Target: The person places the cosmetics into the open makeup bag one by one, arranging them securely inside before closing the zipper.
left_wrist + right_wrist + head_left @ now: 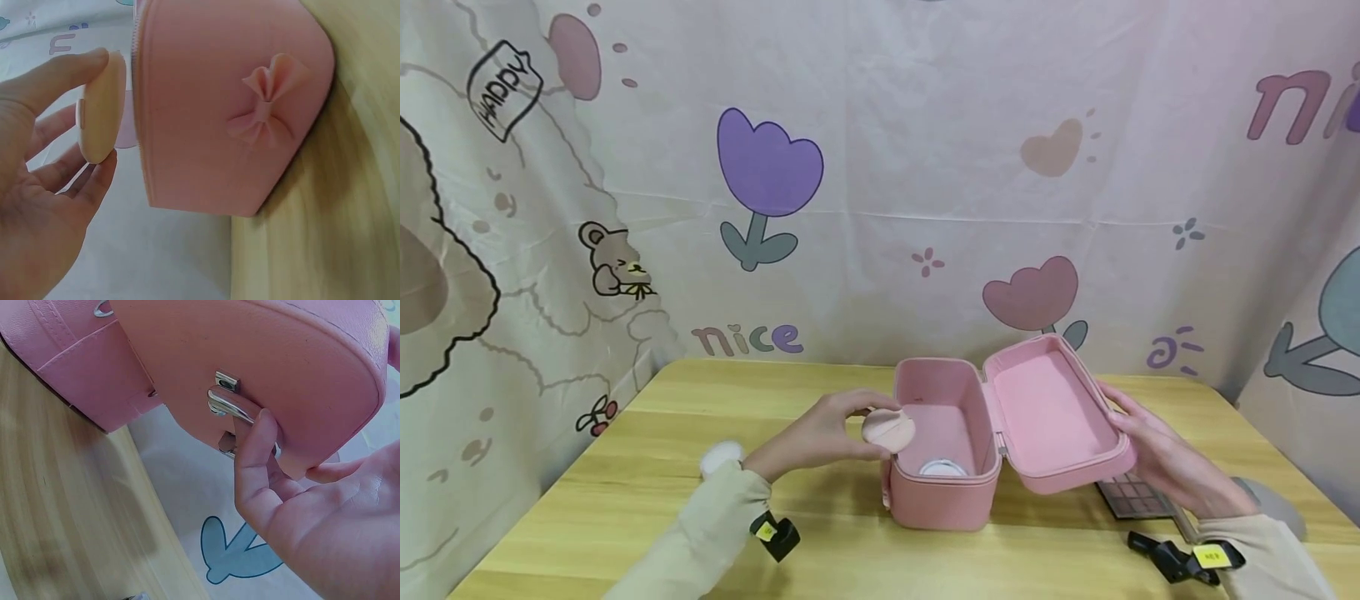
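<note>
My left hand pinches a round beige powder puff at the left rim of a pink cosmetic case. In the left wrist view the puff is edge-on between thumb and fingers, beside the case wall with its pink bow. The case stands open, and a round white item lies inside at the near end. Its lid is swung out to the right, held by my right hand. Fingers of that hand curl at the lid's metal-ended handle and edge.
A white rounded object lies on the wooden table behind my left forearm. Below the lid rests an eyeshadow palette, partly covered. A grey rounded object sits beyond my right wrist. Printed cloth hangs behind the table.
</note>
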Demonstrator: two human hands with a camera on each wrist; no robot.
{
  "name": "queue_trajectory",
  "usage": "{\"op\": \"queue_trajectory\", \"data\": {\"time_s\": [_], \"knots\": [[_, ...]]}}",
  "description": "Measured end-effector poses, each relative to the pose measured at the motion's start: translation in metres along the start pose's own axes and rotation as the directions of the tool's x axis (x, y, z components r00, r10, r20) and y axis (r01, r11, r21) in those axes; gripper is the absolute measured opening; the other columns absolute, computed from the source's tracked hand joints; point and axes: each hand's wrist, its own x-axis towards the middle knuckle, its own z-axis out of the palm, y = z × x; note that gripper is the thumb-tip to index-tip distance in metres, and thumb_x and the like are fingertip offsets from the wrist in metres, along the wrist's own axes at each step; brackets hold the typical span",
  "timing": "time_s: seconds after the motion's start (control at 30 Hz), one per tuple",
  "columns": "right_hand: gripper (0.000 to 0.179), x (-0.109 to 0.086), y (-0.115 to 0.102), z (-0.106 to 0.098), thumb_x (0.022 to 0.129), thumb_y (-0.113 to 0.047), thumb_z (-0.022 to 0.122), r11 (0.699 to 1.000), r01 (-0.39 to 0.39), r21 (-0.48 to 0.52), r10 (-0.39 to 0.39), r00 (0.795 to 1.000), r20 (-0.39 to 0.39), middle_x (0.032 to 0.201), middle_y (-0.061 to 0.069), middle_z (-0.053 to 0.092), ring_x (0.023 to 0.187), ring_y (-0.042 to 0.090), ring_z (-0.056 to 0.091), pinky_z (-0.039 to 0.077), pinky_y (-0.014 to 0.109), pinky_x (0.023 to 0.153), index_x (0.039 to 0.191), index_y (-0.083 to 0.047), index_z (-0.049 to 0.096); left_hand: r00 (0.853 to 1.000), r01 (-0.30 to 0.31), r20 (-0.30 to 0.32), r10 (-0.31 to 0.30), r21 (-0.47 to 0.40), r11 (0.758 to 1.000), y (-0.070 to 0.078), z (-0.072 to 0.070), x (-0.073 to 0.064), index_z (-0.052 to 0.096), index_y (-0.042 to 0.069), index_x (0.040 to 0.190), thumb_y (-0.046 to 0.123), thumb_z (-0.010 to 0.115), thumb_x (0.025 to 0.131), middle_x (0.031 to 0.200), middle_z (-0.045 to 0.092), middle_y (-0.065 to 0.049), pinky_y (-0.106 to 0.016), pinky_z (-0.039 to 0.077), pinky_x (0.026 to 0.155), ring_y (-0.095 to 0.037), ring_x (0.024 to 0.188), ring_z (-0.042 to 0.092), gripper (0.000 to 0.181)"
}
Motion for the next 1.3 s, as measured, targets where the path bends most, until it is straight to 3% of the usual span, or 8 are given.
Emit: {"op": "queue_trajectory", "data": {"time_s": [0.3, 0.47, 0.63, 0.77, 0.97, 1.1, 1.3], "knots": [[0.052, 0.002, -0.005, -0.004, 0.105, -0.015, 0.024, 0.999, 0.050, -0.006, -0.050, 0.999, 0.015, 0.136, -0.018, 0.045, 0.118, 0.009, 0.052, 0.046, 0.032, 0.091, 0.155, -0.025, 0.010, 0.999, -0.028, 0.022, 0.028, -0.014, 1.000, 0.007, -0.002, 0.021, 0.065, 0.006, 0.121, 0.013, 0.084, 0.073, 0.122, 0.064, -0.003, -0.044, 0.044, 0.098, -0.020, 0.112, 0.056, 0.053], [0.049, 0.001, -0.006, -0.006, 0.105, -0.013, 0.022, 0.997, 0.070, 0.032, -0.072, 0.996, 0.048, 0.137, -0.015, 0.046, 0.119, 0.012, 0.052, 0.046, 0.032, 0.092, 0.152, -0.027, 0.017, 0.999, -0.029, 0.037, 0.030, -0.008, 1.000, 0.012, 0.005, 0.031, 0.066, 0.008, 0.121, 0.015, 0.084, 0.074, 0.121, 0.064, 0.000, -0.039, 0.044, 0.097, -0.017, 0.112, 0.056, 0.051], [0.052, -0.001, -0.004, -0.006, 0.105, -0.013, 0.022, 0.997, 0.071, 0.027, -0.072, 0.996, 0.052, 0.138, -0.016, 0.044, 0.120, 0.010, 0.051, 0.046, 0.032, 0.092, 0.154, -0.027, 0.013, 0.997, -0.064, 0.039, 0.064, 0.009, 0.998, 0.016, 0.013, 0.040, 0.066, 0.007, 0.119, 0.014, 0.085, 0.073, 0.119, 0.064, -0.001, -0.033, 0.046, 0.095, -0.015, 0.109, 0.057, 0.050], [0.051, -0.003, -0.004, -0.005, 0.105, -0.015, 0.022, 0.999, 0.048, 0.003, -0.048, 0.998, 0.033, 0.138, -0.018, 0.042, 0.119, 0.009, 0.050, 0.046, 0.033, 0.091, 0.153, -0.029, 0.013, 0.996, -0.078, 0.043, 0.078, 0.009, 0.997, 0.017, 0.018, 0.043, 0.066, 0.006, 0.120, 0.014, 0.084, 0.073, 0.119, 0.064, -0.001, -0.035, 0.047, 0.092, -0.013, 0.108, 0.056, 0.051], [0.053, -0.002, -0.003, -0.002, 0.105, -0.015, 0.024, 0.999, 0.034, -0.005, -0.034, 0.999, 0.015, 0.137, -0.017, 0.042, 0.119, 0.011, 0.051, 0.046, 0.033, 0.092, 0.155, -0.025, 0.010, 0.998, -0.050, 0.047, 0.049, 0.006, 0.999, 0.020, 0.024, 0.046, 0.066, 0.008, 0.119, 0.015, 0.084, 0.074, 0.117, 0.064, 0.002, -0.033, 0.049, 0.083, -0.012, 0.101, 0.054, 0.049], [0.048, -0.002, -0.004, 0.000, 0.105, -0.015, 0.025, 1.000, 0.029, 0.007, -0.029, 1.000, 0.002, 0.135, -0.015, 0.046, 0.118, 0.012, 0.053, 0.047, 0.033, 0.092, 0.151, -0.028, 0.018, 0.998, -0.045, 0.045, 0.044, 0.003, 0.999, 0.020, 0.025, 0.048, 0.066, 0.008, 0.120, 0.018, 0.084, 0.075, 0.117, 0.063, 0.002, -0.030, 0.048, 0.086, -0.012, 0.104, 0.053, 0.049], [0.046, 0.001, -0.004, 0.004, 0.105, -0.013, 0.024, 0.998, 0.052, 0.023, -0.053, 0.998, 0.044, 0.138, -0.013, 0.046, 0.120, 0.013, 0.051, 0.046, 0.033, 0.093, 0.149, -0.029, 0.023, 0.999, -0.031, 0.023, 0.031, -0.010, 0.999, 0.019, 0.026, 0.049, 0.067, 0.008, 0.119, 0.017, 0.084, 0.073, 0.116, 0.063, 0.002, -0.030, 0.048, 0.086, -0.013, 0.104, 0.054, 0.050]]}}
